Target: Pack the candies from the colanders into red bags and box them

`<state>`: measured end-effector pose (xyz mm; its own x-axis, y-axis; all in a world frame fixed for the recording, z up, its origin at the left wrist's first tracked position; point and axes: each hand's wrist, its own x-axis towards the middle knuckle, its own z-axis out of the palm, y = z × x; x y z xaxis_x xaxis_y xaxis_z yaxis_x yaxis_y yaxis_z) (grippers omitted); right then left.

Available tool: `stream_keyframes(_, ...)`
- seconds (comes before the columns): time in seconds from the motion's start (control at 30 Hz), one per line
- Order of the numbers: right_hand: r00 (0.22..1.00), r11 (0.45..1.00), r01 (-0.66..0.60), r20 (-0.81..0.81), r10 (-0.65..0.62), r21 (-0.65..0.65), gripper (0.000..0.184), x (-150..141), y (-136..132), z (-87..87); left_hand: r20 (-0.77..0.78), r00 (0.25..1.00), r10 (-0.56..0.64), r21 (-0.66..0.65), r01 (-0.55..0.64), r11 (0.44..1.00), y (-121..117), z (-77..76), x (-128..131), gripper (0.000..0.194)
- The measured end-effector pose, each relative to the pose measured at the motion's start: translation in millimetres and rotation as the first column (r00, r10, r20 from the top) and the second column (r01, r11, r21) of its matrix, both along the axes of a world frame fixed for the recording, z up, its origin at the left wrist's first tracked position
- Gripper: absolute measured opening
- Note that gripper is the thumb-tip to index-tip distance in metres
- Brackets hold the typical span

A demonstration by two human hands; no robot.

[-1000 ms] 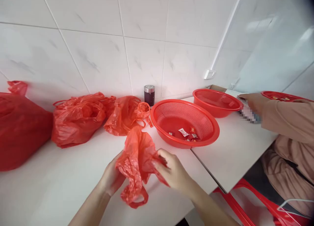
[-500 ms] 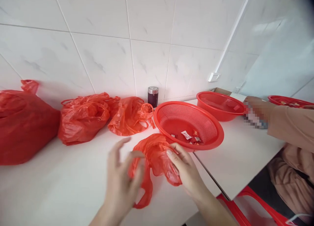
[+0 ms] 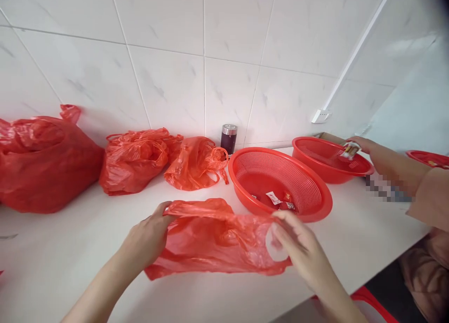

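A thin red plastic bag [image 3: 210, 243] is stretched sideways between my two hands, low over the white table. My left hand [image 3: 149, 236] is closed on its left top edge, fingertips partly hidden behind the plastic. On the other side, my right hand [image 3: 298, 243] pinches the bag near one handle, whose opening shows white table through it. Just beyond the bag stands a red perforated plastic basket [image 3: 280, 173], with several small wrapped packets [image 3: 273, 198] in its bottom.
Along the tiled wall sit a large full red bag [image 3: 45, 164], a smaller bag [image 3: 136, 161], a crumpled bag [image 3: 192, 164] and a dark jar [image 3: 229, 139] with a silver lid. At right, a co-worker's hand [image 3: 365, 145] holds a small packet over a second red basket [image 3: 315, 166].
My left hand, loose and apart before, now grips the bag. The bunched bag has been spread out wide. The co-worker's hand has moved over the second basket. The view has shifted left.
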<state>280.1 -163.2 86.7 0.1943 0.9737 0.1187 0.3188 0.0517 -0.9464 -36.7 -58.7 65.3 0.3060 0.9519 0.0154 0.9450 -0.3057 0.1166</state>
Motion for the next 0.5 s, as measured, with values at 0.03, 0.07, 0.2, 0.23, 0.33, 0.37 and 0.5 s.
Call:
stream_keyframes(0.03,0.986,0.989,0.079,0.134,-0.095,0.122,0.022,0.1,-2.5,9.7,-0.002,1.000,-0.017,-0.010,0.017,1.000,-6.9,3.6,2.6,0.053)
stream_keyframes(0.07,0.957,0.963,0.117,0.233,-0.175,0.243,0.024,-3.5,-7.0,20.4,0.002,1.000,-0.030,-0.006,0.030,1.000,-13.2,6.8,5.8,0.053)
stream_keyframes(0.2,0.859,0.895,-0.277,0.507,0.068,0.350,0.030,-38.7,-24.0,53.9,0.075,0.991,-0.111,-0.036,0.114,0.993,-30.8,20.9,17.1,0.053)
stream_keyframes(0.23,0.768,0.850,-0.465,0.590,0.249,0.246,0.031,-46.7,-23.1,54.8,0.129,0.979,-0.155,-0.072,0.165,0.984,-33.8,25.4,18.1,0.056)
stream_keyframes(0.33,0.338,0.670,-0.698,0.710,0.618,-0.250,0.034,-53.8,-5.9,37.8,0.276,0.919,-0.280,-0.203,0.340,0.918,-38.9,37.1,12.8,0.065)
stream_keyframes(0.37,0.242,0.655,-0.642,0.705,0.666,-0.399,0.038,-49.9,1.9,29.1,0.292,0.910,-0.294,-0.242,0.368,0.898,-39.0,38.9,8.4,0.065)
stream_keyframes(0.5,0.205,0.596,-0.491,0.580,0.788,-0.636,0.051,-17.3,24.1,16.7,0.318,0.914,-0.252,-0.299,0.349,0.888,-32.1,31.8,-10.2,0.059)
